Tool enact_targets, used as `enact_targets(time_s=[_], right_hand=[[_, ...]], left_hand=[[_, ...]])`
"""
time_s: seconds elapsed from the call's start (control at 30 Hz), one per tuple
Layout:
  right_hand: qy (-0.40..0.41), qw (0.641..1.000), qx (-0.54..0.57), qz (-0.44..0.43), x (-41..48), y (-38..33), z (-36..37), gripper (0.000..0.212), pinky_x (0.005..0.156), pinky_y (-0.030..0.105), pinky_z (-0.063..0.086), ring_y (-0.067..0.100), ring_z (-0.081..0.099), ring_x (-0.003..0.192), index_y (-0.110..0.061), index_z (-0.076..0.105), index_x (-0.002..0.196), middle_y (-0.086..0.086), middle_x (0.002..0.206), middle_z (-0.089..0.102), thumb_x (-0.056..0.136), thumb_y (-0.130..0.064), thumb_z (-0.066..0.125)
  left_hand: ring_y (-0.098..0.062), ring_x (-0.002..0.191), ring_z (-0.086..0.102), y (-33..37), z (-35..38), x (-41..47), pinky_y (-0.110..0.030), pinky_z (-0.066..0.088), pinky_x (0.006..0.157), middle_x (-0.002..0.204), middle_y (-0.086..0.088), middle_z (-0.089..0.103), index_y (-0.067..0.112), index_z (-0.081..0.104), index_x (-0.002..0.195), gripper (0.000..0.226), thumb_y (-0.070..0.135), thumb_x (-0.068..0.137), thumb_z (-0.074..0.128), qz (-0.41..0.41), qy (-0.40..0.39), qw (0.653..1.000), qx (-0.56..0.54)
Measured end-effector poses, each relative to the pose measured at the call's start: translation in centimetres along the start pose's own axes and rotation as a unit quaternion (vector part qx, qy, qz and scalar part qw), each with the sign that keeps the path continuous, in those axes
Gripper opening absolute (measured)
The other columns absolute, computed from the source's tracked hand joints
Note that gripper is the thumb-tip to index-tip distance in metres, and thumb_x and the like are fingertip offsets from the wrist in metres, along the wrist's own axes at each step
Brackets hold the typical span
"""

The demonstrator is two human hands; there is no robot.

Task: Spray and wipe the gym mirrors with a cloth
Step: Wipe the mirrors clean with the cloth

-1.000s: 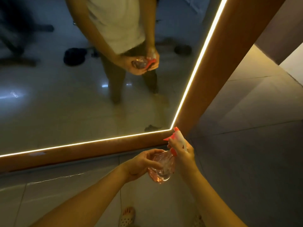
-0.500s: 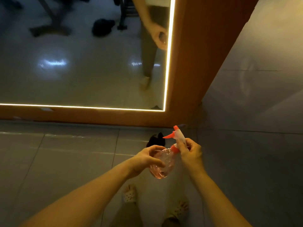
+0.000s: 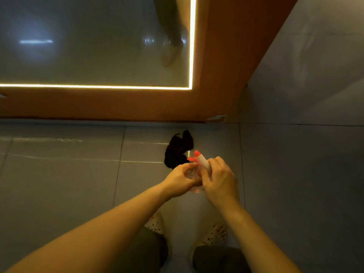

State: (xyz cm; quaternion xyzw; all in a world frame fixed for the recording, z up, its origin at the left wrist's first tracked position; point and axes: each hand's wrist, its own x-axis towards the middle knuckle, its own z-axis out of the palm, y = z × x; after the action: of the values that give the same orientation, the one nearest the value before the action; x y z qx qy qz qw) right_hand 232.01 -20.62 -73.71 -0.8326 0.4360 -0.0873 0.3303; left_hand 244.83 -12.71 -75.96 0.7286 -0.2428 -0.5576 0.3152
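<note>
The person stands close to the lower right corner of the mirror (image 3: 94, 42), head bent toward the floor, with both hands together in front of the knees. The spray bottle (image 3: 203, 162) is off the ground between them. The left hand (image 3: 178, 181) is curled round the clear belly of the bottle, and the right hand (image 3: 219, 181) is wrapped about the white neck just below the orange trigger head. Neither hand is free or spread wide. The bottle sits tilted, its long axis running from the near, low base up to the nozzle, which points away from the person and a little left, roughly toward the wooden frame (image 3: 216, 79) under the glowing light strip (image 3: 192, 46). Whether a finger lies on the trigger I cannot tell from here. The dark cloth (image 3: 177, 148) lies crumpled on the grey floor tiles (image 3: 59, 174), on the far side of the hands and slightly left, between them and the foot of the frame. In this view it shows just past the left knuckles, so the left hand looks the nearer one to take it. That would leave the right hand to carry the bottle alone. The glass itself lies far and left of both hands, so I judge the nozzle must be raised and swung leftward before any spray would land on it. Two sandalled feet (image 3: 214, 233) show below the arms.
</note>
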Motion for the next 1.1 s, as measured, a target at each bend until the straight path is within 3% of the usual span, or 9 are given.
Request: enact_targets(time_s=[0.13, 0.23, 0.33, 0.43, 0.6, 0.73, 0.9, 1.0, 1.1], right_hand=[[-0.044, 0.992, -0.104, -0.046, 0.6, 5.1, 6.0, 0.016, 0.054, 0.027, 0.034, 0.018, 0.052, 0.058, -0.016, 0.061, 0.093, -0.002, 0.087, 0.049, 0.098, -0.032, 0.061], [-0.044, 0.994, -0.096, -0.017, 2.7, 9.1, 10.4, 0.017, 0.052, 0.023, 0.027, 0.021, 0.050, 0.058, -0.013, 0.062, 0.091, -0.004, 0.086, 0.042, 0.098, -0.028, 0.065], [-0.077, 0.991, -0.105, 0.021, 5.7, 14.0, 14.6, 0.024, 0.054, 0.026, 0.031, 0.017, 0.047, 0.066, -0.013, 0.064, 0.091, -0.004, 0.089, 0.043, 0.102, -0.034, 0.060], [-0.112, 0.984, -0.130, 0.046, 9.2, 18.2, 17.9, 0.026, 0.066, 0.033, 0.042, 0.022, 0.059, 0.082, -0.013, 0.069, 0.099, 0.000, 0.095, 0.052, 0.102, -0.037, 0.059], [-0.132, 0.969, -0.174, 0.117, 15.9, 21.7, 21.4, 0.025, 0.080, 0.039, 0.059, 0.022, 0.068, 0.090, -0.014, 0.069, 0.109, 0.002, 0.098, 0.065, 0.095, -0.034, 0.069], [-0.125, 0.947, -0.277, 0.102, 17.9, 23.2, 22.5, 0.026, 0.073, 0.033, 0.046, 0.026, 0.063, 0.088, -0.016, 0.065, 0.109, 0.005, 0.103, 0.065, 0.099, -0.039, 0.062], [-0.115, 0.940, -0.273, 0.167, 17.9, 23.9, 22.0, 0.032, 0.080, 0.038, 0.049, 0.033, 0.067, 0.109, -0.013, 0.066, 0.114, 0.012, 0.114, 0.069, 0.103, -0.041, 0.055], [-0.113, 0.935, -0.281, 0.183, 17.5, 23.7, 21.9, 0.034, 0.075, 0.036, 0.046, 0.032, 0.067, 0.105, -0.012, 0.065, 0.116, 0.011, 0.110, 0.068, 0.107, -0.041, 0.049], [-0.126, 0.931, -0.277, 0.201, 17.8, 23.9, 21.8, 0.030, 0.073, 0.035, 0.050, 0.023, 0.062, 0.088, -0.013, 0.062, 0.116, 0.004, 0.094, 0.062, 0.106, -0.040, 0.053]], left_hand=[[-0.008, 0.108, 0.064, -6.3, 1.4, 6.5, -0.015, 0.052, 0.082, 0.117, 0.008, 0.067, 0.016, 0.068, 0.129, 0.038, 0.024, 0.093, 0.077, -0.001, -0.011, 0.998, 0.068], [-0.005, 0.111, 0.063, -10.3, 2.2, 11.4, -0.024, 0.055, 0.095, 0.121, 0.011, 0.066, 0.021, 0.069, 0.129, 0.036, 0.030, 0.095, 0.075, 0.002, -0.053, 0.995, 0.086], [0.001, 0.113, 0.057, -14.2, 2.1, 16.3, -0.006, 0.045, 0.083, 0.128, 0.016, 0.060, 0.029, 0.061, 0.141, 0.043, 0.024, 0.100, 0.070, 0.006, -0.085, 0.991, 0.103], [-0.006, 0.112, 0.063, -18.3, 0.8, 21.4, -0.018, 0.052, 0.093, 0.129, 0.008, 0.065, 0.024, 0.064, 0.139, 0.040, 0.024, 0.100, 0.069, -0.032, -0.056, 0.987, 0.150], [-0.018, 0.113, 0.064, -25.4, -1.4, 28.4, -0.035, 0.056, 0.098, 0.125, 0.001, 0.065, 0.022, 0.068, 0.127, 0.029, 0.028, 0.099, 0.070, -0.012, 0.014, 0.938, 0.347], [-0.022, 0.122, 0.054, -29.0, -1.7, 32.7, -0.038, 0.052, 0.102, 0.135, -0.002, 0.053, 0.025, 0.056, 0.141, 0.052, 0.041, 0.094, 0.072, 0.028, 0.113, 0.866, 0.486], [-0.030, 0.145, 0.040, -33.1, -0.7, 32.8, -0.044, 0.041, 0.118, 0.158, -0.005, 0.041, 0.025, 0.030, 0.161, 0.082, 0.043, 0.093, 0.073, -0.041, 0.040, 0.845, 0.532], [-0.028, 0.139, 0.048, -34.0, -0.5, 32.6, -0.039, 0.045, 0.115, 0.155, -0.007, 0.046, 0.020, 0.022, 0.164, 0.085, 0.034, 0.096, 0.071, -0.054, 0.004, 0.836, 0.546], [-0.021, 0.122, 0.062, -33.2, -0.3, 32.9, -0.033, 0.051, 0.105, 0.138, -0.003, 0.062, 0.022, 0.047, 0.149, 0.062, 0.032, 0.094, 0.073, -0.069, -0.009, 0.857, 0.511]])
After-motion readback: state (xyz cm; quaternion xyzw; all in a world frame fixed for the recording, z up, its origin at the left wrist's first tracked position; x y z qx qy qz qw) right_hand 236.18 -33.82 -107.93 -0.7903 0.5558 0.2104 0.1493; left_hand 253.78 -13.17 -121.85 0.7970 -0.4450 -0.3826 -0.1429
